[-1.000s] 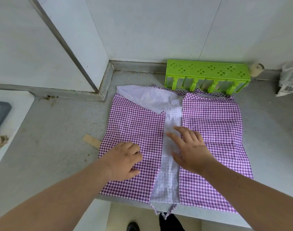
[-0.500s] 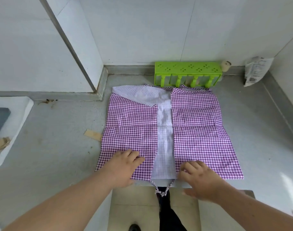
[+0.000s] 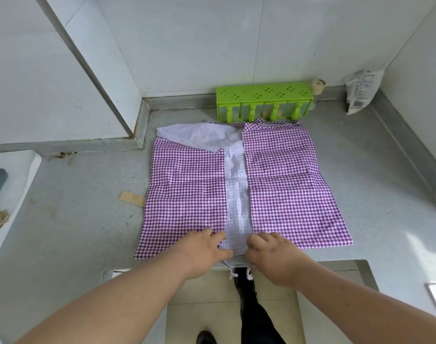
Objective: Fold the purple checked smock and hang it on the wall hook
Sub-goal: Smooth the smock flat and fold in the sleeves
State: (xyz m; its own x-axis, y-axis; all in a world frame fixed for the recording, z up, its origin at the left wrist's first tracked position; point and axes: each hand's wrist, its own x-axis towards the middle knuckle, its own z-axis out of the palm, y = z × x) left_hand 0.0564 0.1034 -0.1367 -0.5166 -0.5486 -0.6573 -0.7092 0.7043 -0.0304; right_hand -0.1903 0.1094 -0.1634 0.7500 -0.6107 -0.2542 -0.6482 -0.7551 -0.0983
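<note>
The purple checked smock [image 3: 192, 192] lies flat on the grey counter [image 3: 75, 219]. Both its sides are folded in, leaving a pale lining strip [image 3: 238, 194] down the middle. My left hand [image 3: 204, 253] and my right hand [image 3: 272, 258] sit close together at the near hem, either side of the strip, fingers curled onto the hem edge. Two white tie ends [image 3: 233, 273] dangle off the counter edge between my wrists. A green hook rack [image 3: 264, 94] stands against the back wall, just past the smock's far edge.
A white plastic packet [image 3: 363, 93] leans in the back right corner, and a small beige knob [image 3: 318, 85] is beside the rack. A brown cardboard scrap [image 3: 132, 198] lies left of the smock. A white tray [image 3: 18, 189] sits at far left. The counter edge runs just below my hands.
Both hands slid from the middle of the smock back to its near hem and drew together at the central strip. The smock itself has stayed flat.
</note>
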